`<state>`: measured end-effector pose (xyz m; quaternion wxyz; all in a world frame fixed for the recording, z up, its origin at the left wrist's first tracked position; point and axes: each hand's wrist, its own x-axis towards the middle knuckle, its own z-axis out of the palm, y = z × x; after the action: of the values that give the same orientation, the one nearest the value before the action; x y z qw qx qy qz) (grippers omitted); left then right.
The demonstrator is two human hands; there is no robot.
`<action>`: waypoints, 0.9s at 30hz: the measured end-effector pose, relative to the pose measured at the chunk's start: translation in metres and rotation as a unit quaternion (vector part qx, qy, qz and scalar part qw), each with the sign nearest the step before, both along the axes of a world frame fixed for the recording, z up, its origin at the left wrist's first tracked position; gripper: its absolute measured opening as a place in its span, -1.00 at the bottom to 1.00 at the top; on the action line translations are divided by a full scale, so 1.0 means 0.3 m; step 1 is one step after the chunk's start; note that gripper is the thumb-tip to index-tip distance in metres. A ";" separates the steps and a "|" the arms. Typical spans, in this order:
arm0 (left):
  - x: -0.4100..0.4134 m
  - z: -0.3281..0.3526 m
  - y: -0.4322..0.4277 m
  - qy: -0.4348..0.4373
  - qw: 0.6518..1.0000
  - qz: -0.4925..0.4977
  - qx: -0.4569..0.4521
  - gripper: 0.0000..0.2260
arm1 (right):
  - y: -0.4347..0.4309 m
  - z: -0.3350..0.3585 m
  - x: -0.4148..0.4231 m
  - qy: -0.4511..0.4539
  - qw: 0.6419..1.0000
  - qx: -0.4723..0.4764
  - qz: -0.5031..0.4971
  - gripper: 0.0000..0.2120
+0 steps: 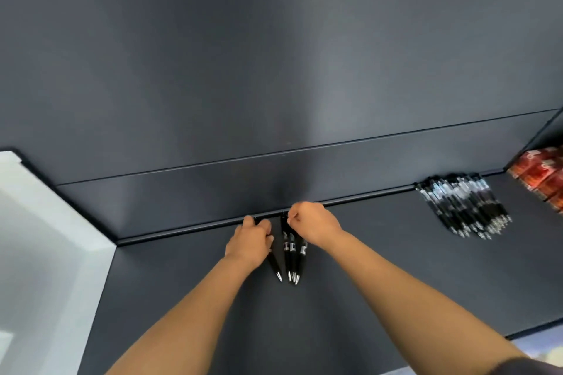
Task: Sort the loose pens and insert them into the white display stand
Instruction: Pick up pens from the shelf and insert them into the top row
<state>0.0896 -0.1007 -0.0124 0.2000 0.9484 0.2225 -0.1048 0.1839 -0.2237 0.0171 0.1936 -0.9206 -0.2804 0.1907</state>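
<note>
Fingers [264, 227] of left hand [248, 242] and right hand [313, 224] grasp black pens [291, 256]; dark grey shelf [396, 283], matching wall [274, 70].

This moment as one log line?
left hand: grips one black silver-tipped pen | right hand: pinches bunch of black pens | loose black pen pile: right on dark shelf

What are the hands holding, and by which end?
The left hand grips one black pen by its upper part. The right hand pinches a small bunch of pens near their top ends, silver tips toward the person.
</note>
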 end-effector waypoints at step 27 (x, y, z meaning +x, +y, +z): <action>-0.105 0.145 0.091 -0.238 0.930 0.174 -0.221 -0.65 | 0.162 0.137 -0.121 0.178 0.928 0.321 -0.065 -0.78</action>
<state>0.0580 -0.0734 0.0312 0.4664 0.8238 0.3013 0.1140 0.1476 -0.1752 0.0583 0.5370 -0.7767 -0.2273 0.2383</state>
